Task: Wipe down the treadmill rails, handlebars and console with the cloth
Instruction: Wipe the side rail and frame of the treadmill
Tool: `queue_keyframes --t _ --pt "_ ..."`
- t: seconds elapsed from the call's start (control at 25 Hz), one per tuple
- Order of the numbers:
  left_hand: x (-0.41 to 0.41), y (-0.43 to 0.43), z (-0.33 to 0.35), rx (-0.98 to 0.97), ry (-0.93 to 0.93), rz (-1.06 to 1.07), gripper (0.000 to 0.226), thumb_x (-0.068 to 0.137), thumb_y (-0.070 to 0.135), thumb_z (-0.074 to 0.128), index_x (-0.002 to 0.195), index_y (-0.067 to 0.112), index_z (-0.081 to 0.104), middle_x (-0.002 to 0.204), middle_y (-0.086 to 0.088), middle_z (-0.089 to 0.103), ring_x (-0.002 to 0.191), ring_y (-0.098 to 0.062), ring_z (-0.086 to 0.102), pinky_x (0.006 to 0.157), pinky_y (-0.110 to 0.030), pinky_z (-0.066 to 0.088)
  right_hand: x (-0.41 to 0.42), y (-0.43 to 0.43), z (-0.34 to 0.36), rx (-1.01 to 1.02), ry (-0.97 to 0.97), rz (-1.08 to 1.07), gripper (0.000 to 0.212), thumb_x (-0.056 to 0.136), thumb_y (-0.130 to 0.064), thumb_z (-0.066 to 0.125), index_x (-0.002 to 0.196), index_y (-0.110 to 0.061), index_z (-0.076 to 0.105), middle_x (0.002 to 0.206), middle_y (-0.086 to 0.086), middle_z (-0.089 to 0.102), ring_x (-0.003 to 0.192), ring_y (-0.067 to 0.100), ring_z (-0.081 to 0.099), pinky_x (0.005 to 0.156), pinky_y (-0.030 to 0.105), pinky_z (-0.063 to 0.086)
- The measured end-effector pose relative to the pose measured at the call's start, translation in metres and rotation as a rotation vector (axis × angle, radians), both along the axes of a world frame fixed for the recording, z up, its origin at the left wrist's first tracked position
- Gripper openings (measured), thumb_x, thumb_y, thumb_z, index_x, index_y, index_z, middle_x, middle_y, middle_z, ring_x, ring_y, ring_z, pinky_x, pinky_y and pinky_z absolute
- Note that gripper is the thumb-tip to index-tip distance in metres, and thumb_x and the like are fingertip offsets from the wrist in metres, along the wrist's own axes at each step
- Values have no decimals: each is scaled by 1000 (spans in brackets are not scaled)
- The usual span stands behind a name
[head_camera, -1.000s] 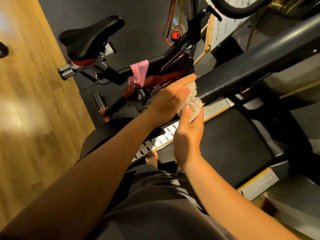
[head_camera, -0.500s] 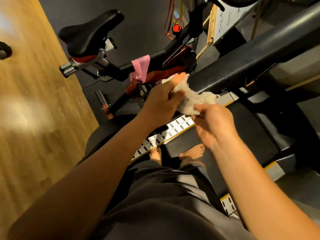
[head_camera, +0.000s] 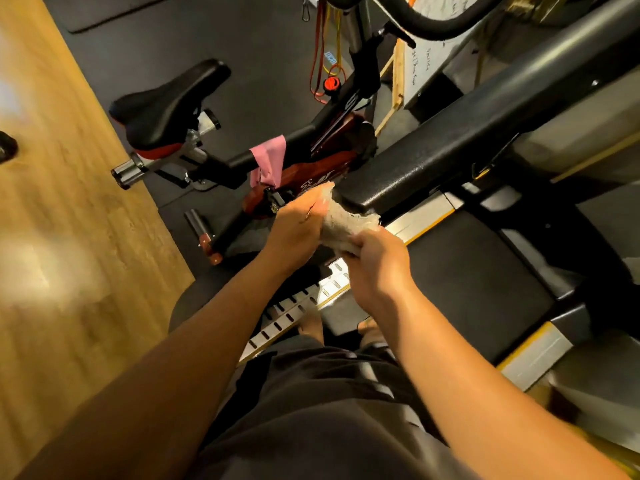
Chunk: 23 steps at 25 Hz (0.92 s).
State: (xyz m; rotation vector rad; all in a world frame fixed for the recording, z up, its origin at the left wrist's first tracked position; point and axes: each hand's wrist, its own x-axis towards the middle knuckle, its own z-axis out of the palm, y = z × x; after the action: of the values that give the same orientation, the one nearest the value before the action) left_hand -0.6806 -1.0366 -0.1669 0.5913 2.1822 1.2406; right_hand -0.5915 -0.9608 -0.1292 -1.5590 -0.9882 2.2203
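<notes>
- Furthest left, a pale wooden floor (head_camera: 69, 237) gives way to dark matting.
- Next stands a spin bike, its black saddle (head_camera: 166, 105) nearest the wood and a pink band (head_camera: 268, 157) draped over its frame.
- The person's left hand (head_camera: 298, 226) pinches the upper end of a crumpled white cloth (head_camera: 343, 223) between thumb and fingers, right at the near end of the treadmill handrail (head_camera: 450, 154). The cloth touches that end.
- The right hand (head_camera: 377, 261) has its fingers curled round the cloth's lower end, just below the handrail.
- Beneath both hands runs the slotted silver side rail (head_camera: 301, 306), yellow-edged.
- Further right lies the black treadmill belt (head_camera: 467, 271), under the handrail, which slants up to the right.
</notes>
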Motion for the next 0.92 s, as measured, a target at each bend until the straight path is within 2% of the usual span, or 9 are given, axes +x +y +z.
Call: queue_keyframes --t 0.12,0.24,0.36,0.44,0.56,0.64,0.68,0.8,0.92 --pt "2 32 46 122 148 -135 34 99 16 47 129 7 58 130 -9 61 121 -13 53 97 -8 35 6 39 35 257 84 -108 36 82 16 38 102 1 63 88 12 68 83 28 67 77 35 56" --pt "5 76 68 187 280 -416 45 97 11 50 141 7 45 146 -7 45 132 0 34 105 -1 19 1 68 39 580 -18 -119 33 91 1 43 115 -7 63 101 5 71 89 16 69 72 21 56" --pt "3 80 61 36 378 -481 51 98 15 48 147 14 34 155 -4 31 143 -11 24 109 -6 8 0 51 23 471 -152 -6 30 99 -17 37 115 -3 58 92 1 59 85 19 54 69 30 43" --pt "-1 55 57 -78 330 -391 50 100 25 47 148 20 35 153 3 35 140 -3 27 113 -13 14 5 18 14 423 -172 132 37 102 -27 34 120 0 51 99 8 51 89 21 46 75 32 38" --pt "-11 42 64 -201 320 -350 44 98 27 48 142 26 46 124 17 51 112 16 37 86 7 23 4 -12 10 457 -7 5 38 102 -29 37 129 -5 50 120 12 60 106 24 56 93 35 45" --pt "-12 69 72 -163 420 -381 36 98 25 50 134 25 55 92 15 63 83 10 52 70 2 31 -5 16 5 598 -33 -78 43 101 -29 37 136 -6 47 131 16 57 120 27 54 103 38 42" --pt "-12 90 74 -143 421 -380 33 98 26 50 129 24 60 85 12 65 75 6 52 71 -5 36 -8 42 4 635 -61 -101 45 101 -29 36 139 -6 43 134 16 55 123 27 52 104 37 41" --pt "-34 147 66 -121 153 -316 35 90 35 55 103 6 68 92 -1 67 84 -6 56 82 -26 44 -17 110 0 565 -59 -144 41 100 -32 37 131 -5 46 114 9 62 101 22 61 82 22 51" --pt "-36 136 71 -139 1 -387 40 90 41 59 108 6 69 107 -7 71 99 -15 65 94 -38 50 -16 98 -9 359 27 -155 49 99 -43 36 140 -15 41 120 2 60 109 18 58 94 31 47"
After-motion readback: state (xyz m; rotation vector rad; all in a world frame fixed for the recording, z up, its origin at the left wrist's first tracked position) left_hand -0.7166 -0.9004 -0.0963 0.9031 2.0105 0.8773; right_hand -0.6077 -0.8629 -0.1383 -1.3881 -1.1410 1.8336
